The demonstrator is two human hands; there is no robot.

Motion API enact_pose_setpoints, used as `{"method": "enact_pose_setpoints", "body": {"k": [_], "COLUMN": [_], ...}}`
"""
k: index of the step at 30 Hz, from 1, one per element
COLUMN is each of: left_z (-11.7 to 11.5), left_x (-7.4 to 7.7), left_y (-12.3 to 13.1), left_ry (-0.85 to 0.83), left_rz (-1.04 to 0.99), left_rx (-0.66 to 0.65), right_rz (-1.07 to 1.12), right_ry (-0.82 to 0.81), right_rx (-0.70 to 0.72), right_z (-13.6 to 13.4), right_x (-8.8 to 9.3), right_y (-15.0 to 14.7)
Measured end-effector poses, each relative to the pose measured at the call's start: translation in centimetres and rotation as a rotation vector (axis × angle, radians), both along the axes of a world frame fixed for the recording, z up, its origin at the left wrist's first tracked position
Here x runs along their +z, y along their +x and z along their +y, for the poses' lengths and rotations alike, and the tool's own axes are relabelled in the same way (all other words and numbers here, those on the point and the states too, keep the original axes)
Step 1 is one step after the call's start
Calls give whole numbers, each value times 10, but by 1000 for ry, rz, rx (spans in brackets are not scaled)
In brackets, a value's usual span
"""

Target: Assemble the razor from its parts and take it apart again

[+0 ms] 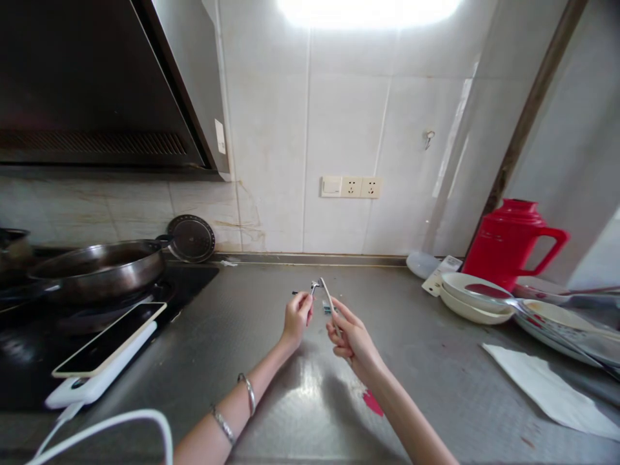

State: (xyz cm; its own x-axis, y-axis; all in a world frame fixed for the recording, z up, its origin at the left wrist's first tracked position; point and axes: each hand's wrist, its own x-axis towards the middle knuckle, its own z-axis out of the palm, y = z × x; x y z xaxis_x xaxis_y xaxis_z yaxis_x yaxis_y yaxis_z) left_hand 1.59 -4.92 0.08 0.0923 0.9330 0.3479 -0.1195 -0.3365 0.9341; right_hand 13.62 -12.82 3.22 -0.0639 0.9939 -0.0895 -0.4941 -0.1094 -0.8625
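Silver tool (314, 286), pale stick (327, 295), red jug (502, 245)

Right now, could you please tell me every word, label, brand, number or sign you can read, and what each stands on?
No text is readable.
Sticker on the range hood: too small to read.
White card left of the red flask: marks too blurred to read.
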Motion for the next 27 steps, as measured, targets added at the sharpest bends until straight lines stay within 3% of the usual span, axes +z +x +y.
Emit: {"method": "enact_pose_setpoints", "body": {"k": [5,11,17,22,27], "left_z": [0,-4,-1,-3,-9], "left_x": [-3,-6,-2,-5,-6], "left_y": [1,5,1,2,6], "left_ry": [24,57,47,65,80], "left_rz": [-6,7,-27,-8,-17], "left_rx": [49,45,63,67,68], "right_rz": [34,85,86,106,93], "right_ry": [-17,1,-45,3,26], "right_rx": [-38,-90,-59,-163,-157], "right_z": [-17,-8,-23,-14,-18], "right_x": [-7,1,-11,-5,-7], "right_y": [-9,-10,-23,-22,-35]}}
